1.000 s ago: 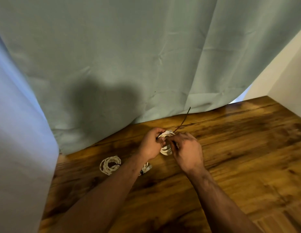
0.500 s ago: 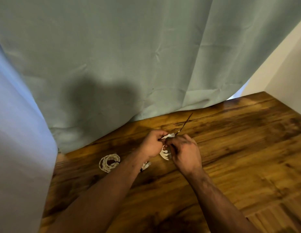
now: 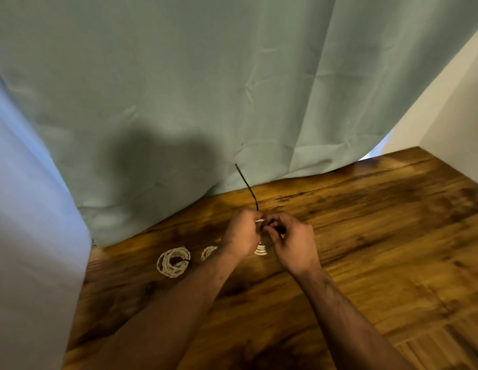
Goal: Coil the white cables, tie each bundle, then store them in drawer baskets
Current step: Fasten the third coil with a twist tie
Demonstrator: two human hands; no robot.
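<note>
White coil point(image 3: 260, 251), curtain point(image 3: 179, 102) at table point(image 3: 379, 249) edge

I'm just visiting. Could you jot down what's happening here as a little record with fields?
Place: wooden table in front of a pale green curtain
Left hand: grips the held cable bundle
Right hand: pinches the black tie at that bundle; one end sticks up
Lying on table: finished coil, left of the hands
Partly hidden: small coil behind the left forearm
Drawer baskets: not in view
</note>
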